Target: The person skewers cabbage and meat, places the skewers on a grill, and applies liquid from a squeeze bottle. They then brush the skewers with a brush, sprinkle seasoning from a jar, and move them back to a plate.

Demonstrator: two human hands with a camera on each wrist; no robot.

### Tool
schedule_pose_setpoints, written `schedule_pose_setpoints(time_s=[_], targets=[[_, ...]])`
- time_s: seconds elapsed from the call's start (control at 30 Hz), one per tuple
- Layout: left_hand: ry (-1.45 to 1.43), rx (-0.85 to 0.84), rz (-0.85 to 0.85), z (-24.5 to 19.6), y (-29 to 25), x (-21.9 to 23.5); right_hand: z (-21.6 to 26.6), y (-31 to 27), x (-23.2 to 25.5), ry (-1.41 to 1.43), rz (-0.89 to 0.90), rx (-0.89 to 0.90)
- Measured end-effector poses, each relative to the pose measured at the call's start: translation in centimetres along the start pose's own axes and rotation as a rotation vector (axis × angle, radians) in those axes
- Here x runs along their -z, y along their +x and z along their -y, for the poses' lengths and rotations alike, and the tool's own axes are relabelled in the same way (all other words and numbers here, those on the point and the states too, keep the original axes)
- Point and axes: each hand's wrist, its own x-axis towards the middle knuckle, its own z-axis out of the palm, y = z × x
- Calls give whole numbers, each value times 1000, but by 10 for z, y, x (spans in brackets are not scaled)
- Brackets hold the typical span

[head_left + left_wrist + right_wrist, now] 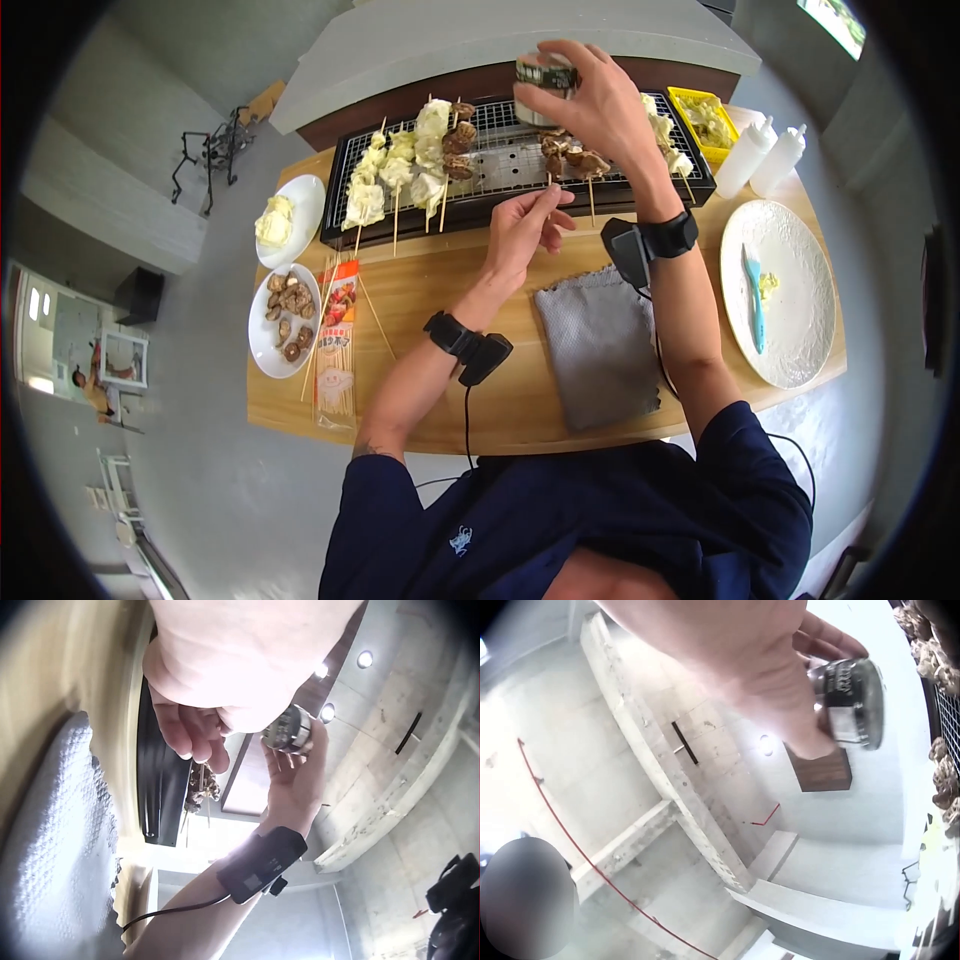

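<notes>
My right hand (612, 108) grips a small seasoning jar (541, 74) with a dark label, fingers and thumb around its sides. Tilted over the grill (470, 215), the jar also shows in the right wrist view (849, 705). At the grill's front edge, my left hand (517, 236) pinches the stick end of a mushroom skewer (553, 150) between thumb and fingers. A second mushroom skewer (588, 162) lies just right of it. The left wrist view shows the left fingers (196, 739) curled in front of the mushrooms (199, 792).
Cabbage skewers (365, 205) and another mushroom skewer (459, 140) lie on the grill's left. Nearby are a mushroom plate (262, 350), packaged sticks (335, 370), a grey cloth (600, 350), a plate with a blue brush (790, 340), squeeze bottles (745, 160) and a yellow basket (682, 94).
</notes>
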Motion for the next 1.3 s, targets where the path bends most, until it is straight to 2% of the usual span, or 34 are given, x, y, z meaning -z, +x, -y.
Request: schedule_pose_setpoints(time_s=[0.03, 0.1, 0.17, 0.2, 0.27, 0.37, 0.43, 0.47, 0.67, 0.8, 0.87, 0.9, 0.97, 1.0, 1.03, 1.1, 1.17, 1.23, 1.3], targets=[[9, 10, 18, -1, 0, 0, -4, -1, 0, -36, 121, -18], [11, 20, 32, 1, -3, 1, -7, -1, -8, -18, 146, -73], [-7, 41, 72, 4, -3, 0, -12, -1, -22, 111, -222, -12], [-29, 28, 59, 6, -3, 0, -17, 2, -21, 73, -155, 35], [-49, -12, 63, 8, -4, -1, -25, 2, -26, 84, -136, 50], [-44, -43, 35, 7, -6, -3, -26, 2, -32, 171, -177, 26], [-42, -58, 32, 7, -6, -3, -26, 2, -31, 139, -98, 3], [-36, -67, 31, 7, -6, -3, -32, 2, -32, 90, -4, 11], [-21, -60, 10, 9, -6, -7, -30, 3, -38, 139, -156, 1], [-10, -25, -10, 5, -8, -5, -32, 3, -37, 113, -111, -17], [19, 53, -66, 2, -10, -1, -14, 8, -25, 240, -198, -90], [17, 53, -65, 4, -11, 3, -9, 9, -21, 238, -197, -90], [-31, 101, -121, 2, -17, 12, 2, 10, -13, 490, -168, -81], [-85, 122, -165, 1, -22, 15, 8, 9, -8, 489, -170, -62], [-74, 123, -161, 2, -26, 18, 14, 8, -6, 492, -180, -66], [-238, 40, -337, 7, -29, 27, 24, 7, -5, 613, -170, -10], [-315, 27, -341, 8, -40, 35, 31, 3, -7, 664, -178, -5], [-379, -52, -405, 8, -50, 41, 33, 1, -7, 572, 144, -61], [-372, -43, -396, 6, -52, 48, 27, -6, -28, 552, 120, 49]])
